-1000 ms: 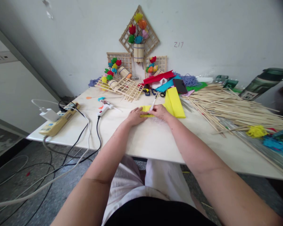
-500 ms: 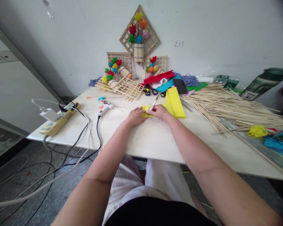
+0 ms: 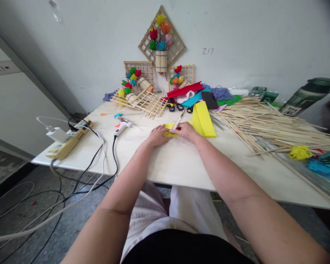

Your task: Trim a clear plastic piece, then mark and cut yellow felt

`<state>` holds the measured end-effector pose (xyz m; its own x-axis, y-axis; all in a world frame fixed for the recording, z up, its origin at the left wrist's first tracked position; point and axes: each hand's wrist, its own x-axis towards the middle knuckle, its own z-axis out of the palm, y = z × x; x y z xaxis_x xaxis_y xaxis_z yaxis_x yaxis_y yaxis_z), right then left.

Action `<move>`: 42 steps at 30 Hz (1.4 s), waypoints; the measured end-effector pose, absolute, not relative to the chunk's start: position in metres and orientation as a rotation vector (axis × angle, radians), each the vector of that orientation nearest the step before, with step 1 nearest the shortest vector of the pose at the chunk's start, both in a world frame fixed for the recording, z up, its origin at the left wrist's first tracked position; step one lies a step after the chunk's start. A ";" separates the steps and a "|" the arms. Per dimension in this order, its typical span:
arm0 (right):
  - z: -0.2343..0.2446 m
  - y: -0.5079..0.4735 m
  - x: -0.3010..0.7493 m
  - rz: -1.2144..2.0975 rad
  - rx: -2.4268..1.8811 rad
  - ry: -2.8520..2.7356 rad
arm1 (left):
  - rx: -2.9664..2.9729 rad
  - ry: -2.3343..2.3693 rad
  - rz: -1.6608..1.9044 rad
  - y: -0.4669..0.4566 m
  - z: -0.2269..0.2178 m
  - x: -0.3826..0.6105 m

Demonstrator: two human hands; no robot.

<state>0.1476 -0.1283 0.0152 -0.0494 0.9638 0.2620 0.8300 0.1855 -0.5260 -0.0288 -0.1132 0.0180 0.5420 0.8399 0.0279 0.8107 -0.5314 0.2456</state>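
The right hand [image 3: 185, 130] pinches one slim white pen [image 3: 179, 121] between thumb and fingertips, its long axis slanting up and away from the knuckles toward the far right, the tip hidden down under the fingers. The left hand [image 3: 156, 135] lies flat, fingers spread loosely, pressing on one small yellow felt piece [image 3: 168, 127] that sits on the white table [image 3: 178, 161] between both hands. Just beyond the right fingers lies one larger folded yellow felt strip [image 3: 204, 119], its length running away from the person. Left of the left hand, apart from it, rests one white hot glue gun [image 3: 123, 126] with its black cord. Farther out right spreads a heap of thin bamboo sticks [image 3: 266, 126], too many to count; behind stand three wooden lattice frames [image 3: 162, 40] with felt flowers
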 end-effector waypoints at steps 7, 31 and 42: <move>0.016 -0.128 0.147 0.310 -1.681 -1.925 | 2.564 1.394 0.245 -0.113 0.018 -0.029; 0.016 -0.128 0.150 0.371 -1.617 -1.893 | 2.559 1.374 0.284 -0.115 0.017 -0.029; 0.009 -0.121 0.153 0.508 -1.535 -1.801 | 2.427 1.735 0.645 -0.121 0.028 -0.026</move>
<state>0.1527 -0.1208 0.0088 -0.0470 0.9648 0.2587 0.6878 0.2191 -0.6920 -0.0260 -0.1209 0.0279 0.2661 0.9209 0.2848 0.8834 -0.3512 0.3103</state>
